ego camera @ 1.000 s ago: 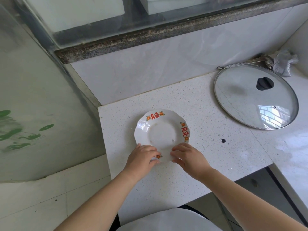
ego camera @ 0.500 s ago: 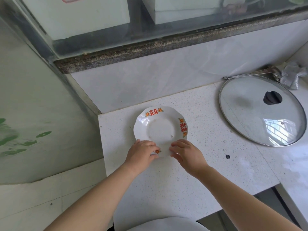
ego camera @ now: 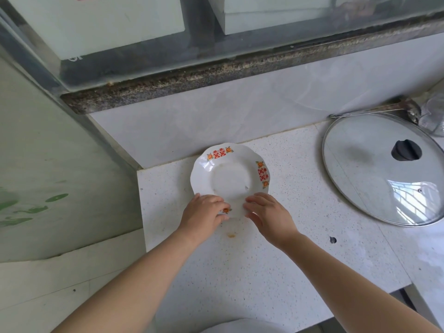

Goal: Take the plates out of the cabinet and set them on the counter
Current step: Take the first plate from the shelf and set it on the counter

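We see bright, even daylight with soft, faint shadows. A window glare sits on the glass lid [ego camera: 382, 169] at right. Straight lines bow toward the frame's edges; focus is fairly sharp throughout.

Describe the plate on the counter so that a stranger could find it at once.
Start at the white speckled counter under the window sill. The plate sits near its back left corner, with the left hand and right hand on its near rim. Unlike the glass lid to its right, it is white, wavy-edged, with red and orange marks.
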Action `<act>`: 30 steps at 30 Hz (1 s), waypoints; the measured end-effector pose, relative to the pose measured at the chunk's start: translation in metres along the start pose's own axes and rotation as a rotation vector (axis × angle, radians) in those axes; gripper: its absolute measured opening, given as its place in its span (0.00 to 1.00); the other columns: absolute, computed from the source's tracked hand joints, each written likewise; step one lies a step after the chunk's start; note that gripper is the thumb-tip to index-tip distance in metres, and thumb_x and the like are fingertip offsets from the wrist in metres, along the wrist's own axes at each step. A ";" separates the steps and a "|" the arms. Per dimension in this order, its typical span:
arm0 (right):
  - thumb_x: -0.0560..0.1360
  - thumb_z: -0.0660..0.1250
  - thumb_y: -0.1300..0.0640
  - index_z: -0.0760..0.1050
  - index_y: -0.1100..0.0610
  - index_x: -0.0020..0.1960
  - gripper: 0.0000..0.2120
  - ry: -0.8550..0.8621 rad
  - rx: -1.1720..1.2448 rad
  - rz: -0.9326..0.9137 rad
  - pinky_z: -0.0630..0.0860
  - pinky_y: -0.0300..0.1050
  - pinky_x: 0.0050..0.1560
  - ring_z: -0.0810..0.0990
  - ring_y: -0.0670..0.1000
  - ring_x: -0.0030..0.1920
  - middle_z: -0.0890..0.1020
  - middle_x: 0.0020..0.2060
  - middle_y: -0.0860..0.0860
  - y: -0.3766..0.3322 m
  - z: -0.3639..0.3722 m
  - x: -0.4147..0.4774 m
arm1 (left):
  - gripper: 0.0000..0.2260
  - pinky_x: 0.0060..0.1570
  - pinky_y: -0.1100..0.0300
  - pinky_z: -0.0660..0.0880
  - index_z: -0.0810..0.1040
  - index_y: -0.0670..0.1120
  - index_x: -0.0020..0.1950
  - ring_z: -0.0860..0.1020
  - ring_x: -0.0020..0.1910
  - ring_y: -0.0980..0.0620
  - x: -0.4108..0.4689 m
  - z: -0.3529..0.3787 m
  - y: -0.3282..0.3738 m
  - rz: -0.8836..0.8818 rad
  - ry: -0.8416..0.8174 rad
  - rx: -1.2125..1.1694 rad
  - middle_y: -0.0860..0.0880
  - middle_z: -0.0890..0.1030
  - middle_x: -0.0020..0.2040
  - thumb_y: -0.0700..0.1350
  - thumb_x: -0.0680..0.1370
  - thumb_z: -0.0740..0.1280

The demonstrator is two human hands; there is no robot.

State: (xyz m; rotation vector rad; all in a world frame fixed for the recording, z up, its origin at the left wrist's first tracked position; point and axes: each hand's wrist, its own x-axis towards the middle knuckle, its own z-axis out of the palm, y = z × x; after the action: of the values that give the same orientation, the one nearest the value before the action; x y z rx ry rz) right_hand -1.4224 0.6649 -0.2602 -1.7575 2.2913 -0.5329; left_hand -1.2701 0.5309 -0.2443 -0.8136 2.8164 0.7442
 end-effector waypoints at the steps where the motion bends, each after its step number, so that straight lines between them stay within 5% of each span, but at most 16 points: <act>1: 0.66 0.75 0.59 0.81 0.56 0.47 0.09 -0.001 0.006 0.008 0.78 0.46 0.48 0.80 0.54 0.53 0.83 0.48 0.50 0.000 0.000 0.000 | 0.15 0.67 0.54 0.61 0.76 0.52 0.62 0.73 0.62 0.53 0.000 0.000 0.001 -0.005 -0.004 0.007 0.55 0.77 0.61 0.53 0.77 0.63; 12: 0.73 0.69 0.54 0.77 0.56 0.58 0.15 0.023 0.117 0.126 0.80 0.49 0.50 0.77 0.53 0.59 0.80 0.57 0.51 -0.009 -0.012 -0.019 | 0.14 0.52 0.63 0.70 0.78 0.51 0.61 0.76 0.58 0.53 -0.019 -0.013 0.018 -0.113 0.033 -0.087 0.54 0.80 0.59 0.53 0.78 0.62; 30: 0.75 0.64 0.47 0.74 0.51 0.62 0.18 -0.172 0.303 0.118 0.74 0.37 0.50 0.78 0.46 0.50 0.79 0.56 0.47 -0.078 -0.023 -0.064 | 0.13 0.55 0.64 0.67 0.76 0.52 0.61 0.74 0.61 0.56 -0.121 -0.012 0.031 -0.320 0.172 -0.345 0.55 0.77 0.62 0.52 0.79 0.59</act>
State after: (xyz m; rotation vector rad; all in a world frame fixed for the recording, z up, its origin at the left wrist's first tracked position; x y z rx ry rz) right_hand -1.3443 0.7126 -0.2116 -1.4565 2.0567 -0.6403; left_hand -1.1835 0.6050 -0.1913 -1.4037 2.6287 1.1667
